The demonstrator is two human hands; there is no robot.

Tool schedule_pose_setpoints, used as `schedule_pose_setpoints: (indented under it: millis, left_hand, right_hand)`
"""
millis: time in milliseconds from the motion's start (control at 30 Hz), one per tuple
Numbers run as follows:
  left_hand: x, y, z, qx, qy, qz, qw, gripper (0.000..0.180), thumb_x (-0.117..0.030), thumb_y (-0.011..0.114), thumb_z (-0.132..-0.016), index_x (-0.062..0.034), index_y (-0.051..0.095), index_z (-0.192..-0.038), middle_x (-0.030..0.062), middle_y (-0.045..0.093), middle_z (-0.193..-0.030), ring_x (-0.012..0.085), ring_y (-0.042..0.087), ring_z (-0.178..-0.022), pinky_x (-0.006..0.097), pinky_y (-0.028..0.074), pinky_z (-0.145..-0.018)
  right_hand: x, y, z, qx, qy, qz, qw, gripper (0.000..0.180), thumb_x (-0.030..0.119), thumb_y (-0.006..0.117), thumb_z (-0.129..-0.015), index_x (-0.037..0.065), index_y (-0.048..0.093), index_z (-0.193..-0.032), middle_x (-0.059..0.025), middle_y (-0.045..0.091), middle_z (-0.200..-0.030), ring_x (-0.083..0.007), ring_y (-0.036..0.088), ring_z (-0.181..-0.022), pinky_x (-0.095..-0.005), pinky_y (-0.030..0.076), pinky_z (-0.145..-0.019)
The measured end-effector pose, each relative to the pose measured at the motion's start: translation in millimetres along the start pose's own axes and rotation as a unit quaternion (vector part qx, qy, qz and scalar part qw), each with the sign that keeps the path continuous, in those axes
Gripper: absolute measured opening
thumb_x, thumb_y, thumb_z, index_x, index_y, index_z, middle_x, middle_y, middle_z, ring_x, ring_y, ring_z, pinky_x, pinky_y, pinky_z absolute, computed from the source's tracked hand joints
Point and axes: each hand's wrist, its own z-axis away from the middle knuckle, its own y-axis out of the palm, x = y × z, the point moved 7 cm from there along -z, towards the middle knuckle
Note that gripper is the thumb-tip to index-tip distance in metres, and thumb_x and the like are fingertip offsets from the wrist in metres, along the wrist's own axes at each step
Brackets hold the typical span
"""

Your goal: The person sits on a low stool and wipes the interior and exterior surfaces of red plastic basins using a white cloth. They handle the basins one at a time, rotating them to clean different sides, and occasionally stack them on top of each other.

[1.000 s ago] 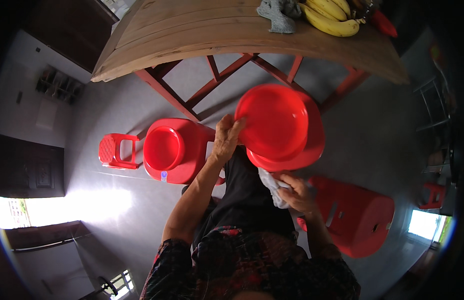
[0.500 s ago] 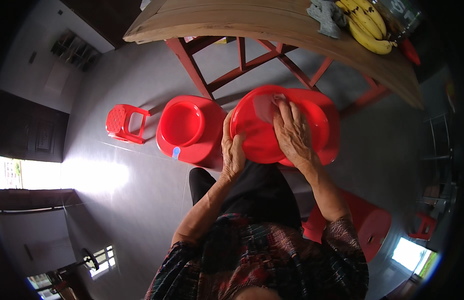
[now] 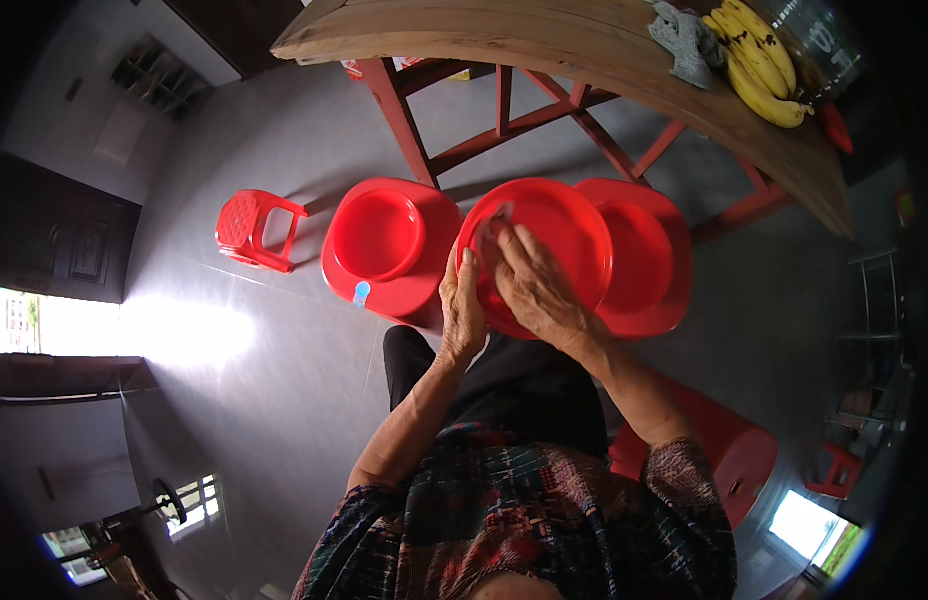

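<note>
A round red plastic basin (image 3: 576,225) is tilted up in front of my lap, its inside facing me. My left hand (image 3: 464,308) is closed round its left rim, the thumb at the rim's near side. Against the inside, near the left wall, my right hand (image 3: 542,292) presses a thin pale cloth (image 3: 492,228) with its fingertips. The cloth is bunched and partly hidden under the fingers. Behind the held basin, to the right, a second red basin (image 3: 646,258) rests on a red stool (image 3: 676,298). A smaller red basin (image 3: 376,236) sits on another red stool (image 3: 412,292) to the left.
Beyond the basins runs a wooden table (image 3: 544,42) on red legs (image 3: 409,130). Bananas (image 3: 762,70) and a grey cloth (image 3: 687,42) lie at its right end. A small red stool (image 3: 246,230) stands at far left on the grey floor (image 3: 284,370). Another red seat (image 3: 739,450) is at my right.
My right hand and the cloth have slid left across the inside of the basin, toward my left hand. The basin has turned slightly. My left hand keeps its hold on the rim.
</note>
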Motion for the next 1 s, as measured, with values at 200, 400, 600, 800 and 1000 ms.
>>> schedule_pose_setpoints:
  millis: [200, 400, 600, 800, 1000]
  left_hand:
    - [-15, -3, 4, -0.029, 0.042, -0.096, 0.994, 0.048, -0.031, 0.035, -0.1, -0.0002, 0.038, -0.136, 0.0144, 0.048, -0.133, 0.0216, 0.043, -0.123, 0.033, 0.031, -0.105]
    - [0, -7, 1, 0.004, 0.005, -0.016, 1.0, 0.049, -0.033, 0.034, -0.1, -0.0015, 0.036, -0.137, 0.0132, 0.048, -0.132, 0.0206, 0.044, -0.122, 0.032, 0.033, -0.104]
    - [11, -7, 6, 0.005, -0.023, 0.032, 0.999, 0.048, -0.032, 0.034, -0.101, -0.003, 0.034, -0.139, 0.0106, 0.047, -0.131, 0.018, 0.045, -0.119, 0.03, 0.035, -0.1]
    - [7, -10, 6, 0.002, -0.071, 0.086, 0.994, 0.063, -0.053, 0.027, -0.098, -0.0048, 0.035, -0.138, 0.0117, 0.044, -0.135, 0.0224, 0.044, -0.122, 0.036, 0.034, -0.104]
    - [10, -41, -4, 0.015, -0.068, 0.008, 0.998, 0.056, -0.052, 0.032, -0.097, -0.0026, 0.055, -0.108, 0.0099, 0.06, -0.106, 0.019, 0.057, -0.096, 0.032, 0.048, -0.083]
  right_hand:
    - [-32, -6, 12, -0.004, 0.165, 0.069, 0.984, 0.035, 0.009, 0.058, -0.075, -0.004, 0.056, -0.107, -0.0213, 0.05, -0.117, -0.0295, 0.054, -0.098, -0.0312, 0.05, -0.08]
    - [0, -2, 16, -0.036, 0.059, -0.033, 0.997, 0.014, -0.001, 0.058, -0.071, -0.006, 0.06, -0.084, -0.0247, 0.043, -0.126, -0.0362, 0.05, -0.104, -0.0372, 0.05, -0.083]
    - [-33, 6, -3, -0.064, 0.208, -0.061, 0.974, 0.044, 0.0, 0.056, -0.078, -0.004, 0.045, -0.12, -0.0225, 0.046, -0.119, -0.0372, 0.048, -0.103, -0.0415, 0.046, -0.085]
    - [-9, 23, -16, -0.051, 0.176, -0.497, 0.848, 0.062, -0.007, 0.051, -0.076, 0.002, 0.031, -0.134, -0.0215, 0.04, -0.126, -0.038, 0.042, -0.117, -0.0413, 0.042, -0.096]
    - [32, -4, 3, 0.01, -0.139, -0.201, 0.97, 0.042, 0.003, 0.052, -0.076, 0.006, 0.051, -0.117, -0.0152, 0.052, -0.112, -0.027, 0.052, -0.104, -0.0377, 0.044, -0.091]
